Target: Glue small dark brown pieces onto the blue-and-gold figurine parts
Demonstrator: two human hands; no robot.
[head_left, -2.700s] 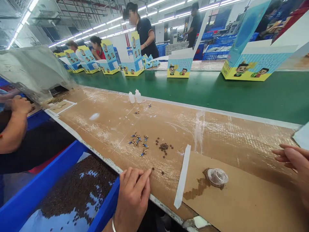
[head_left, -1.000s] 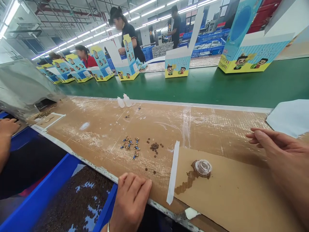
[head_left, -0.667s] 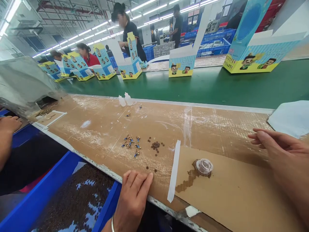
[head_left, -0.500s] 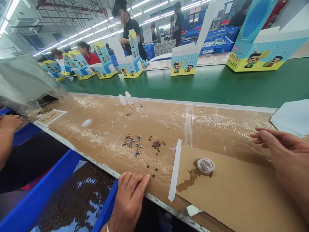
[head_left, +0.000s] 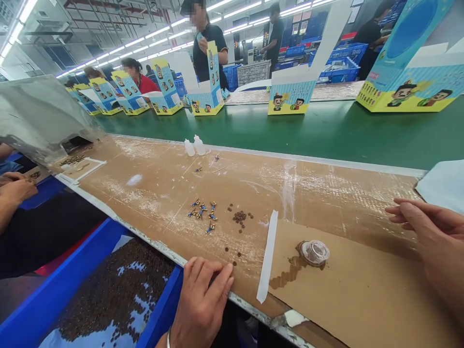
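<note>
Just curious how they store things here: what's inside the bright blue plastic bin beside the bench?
The bright blue plastic bin holds small dark brown pellets, with pale patches between; what lies beneath them is hidden.

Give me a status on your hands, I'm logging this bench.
Left hand empty, on bench edge, beside loose brown pellets. Right hand empty, open over cardboard. Clear plastic cup in brown spill between them.
</note>
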